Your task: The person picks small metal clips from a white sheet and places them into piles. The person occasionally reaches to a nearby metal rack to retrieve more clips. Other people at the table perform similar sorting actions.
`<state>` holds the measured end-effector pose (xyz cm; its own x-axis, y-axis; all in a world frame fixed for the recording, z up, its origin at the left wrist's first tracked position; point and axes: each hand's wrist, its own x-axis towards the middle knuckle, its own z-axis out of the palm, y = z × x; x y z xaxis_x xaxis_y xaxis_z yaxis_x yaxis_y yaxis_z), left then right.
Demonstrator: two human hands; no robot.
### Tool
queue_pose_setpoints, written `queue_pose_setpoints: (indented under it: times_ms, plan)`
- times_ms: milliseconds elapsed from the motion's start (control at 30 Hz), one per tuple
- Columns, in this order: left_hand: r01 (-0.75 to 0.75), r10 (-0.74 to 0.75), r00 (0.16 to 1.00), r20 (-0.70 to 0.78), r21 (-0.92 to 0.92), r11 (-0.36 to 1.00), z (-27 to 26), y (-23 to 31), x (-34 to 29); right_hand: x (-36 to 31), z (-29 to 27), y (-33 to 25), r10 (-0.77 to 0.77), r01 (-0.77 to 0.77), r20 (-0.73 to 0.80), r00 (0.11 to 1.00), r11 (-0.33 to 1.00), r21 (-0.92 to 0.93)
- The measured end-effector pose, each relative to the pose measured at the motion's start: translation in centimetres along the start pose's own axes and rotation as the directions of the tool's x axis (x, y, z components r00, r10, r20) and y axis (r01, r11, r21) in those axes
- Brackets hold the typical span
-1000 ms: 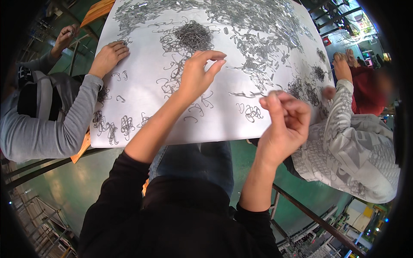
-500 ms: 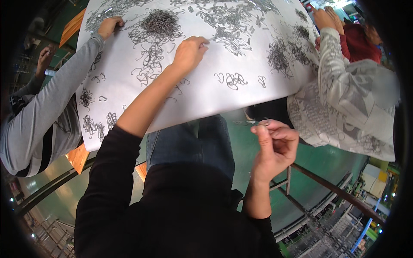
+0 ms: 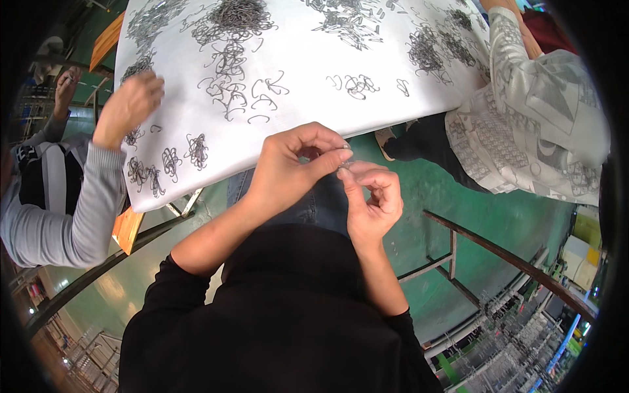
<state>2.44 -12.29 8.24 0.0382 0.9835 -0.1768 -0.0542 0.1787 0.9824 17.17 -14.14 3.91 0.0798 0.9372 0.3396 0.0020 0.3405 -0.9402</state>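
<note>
- Metal piece [image 3: 344, 165]: it sits between the fingertips of both hands, just off the near edge of the table; its shape is mostly covered by the fingers.
- The left hand [image 3: 304, 160] pinches thumb to forefinger at the piece, the other fingers curled behind.
- The right hand [image 3: 370, 203], slightly lower, also pinches at the piece with thumb and forefinger, its remaining fingers folded loosely.
- Half a second ago the left hand was out over the table and the right was well apart from it, with thin metal bits sticking out of its grip. Now the two meet, so the handling seems to have passed from the tabletop to the fingertips. Whether those bits remain in the right hand I cannot tell.
- Beyond the hands, the white table [image 3: 301, 98] bears everything in open heaps; no container can be made out near them.
- Ahead and left of the hands lie a few loose hooks [image 3: 265, 98], then a trail leading up to a dense heap [image 3: 239, 14].
- Straight ahead, farther off, lie flat clips [image 3: 344, 26]; nearer, slightly right, a small hook cluster [image 3: 359, 85].
- Far left, a co-worker's hand [image 3: 131, 101] is blurred above the table; far right, a patterned sleeve [image 3: 504, 42] reaches across its edge.
</note>
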Motion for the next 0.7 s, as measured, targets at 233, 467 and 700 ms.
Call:
queue_pose_setpoints:
  times_ms: [233,467,700]
  plan:
    - [-0.239,0.245,0.968,-0.045,0.112,0.964,-0.4,-1.0,-1.3,-1.0,0.4,0.9,-0.060,0.065,0.026,0.998,0.975,-0.214]
    - [-0.456,0.464,0.885,0.029,0.248,0.855,-2.2,-5.4,-0.6,2.0,-1.4,2.1,0.120,-0.095,0.084,0.989,0.962,-0.255]
    - [-0.508,0.514,0.856,0.062,0.283,0.813,-4.6,-9.5,1.2,10.9,7.5,5.9,0.192,0.077,0.522,0.831,0.890,-0.450]
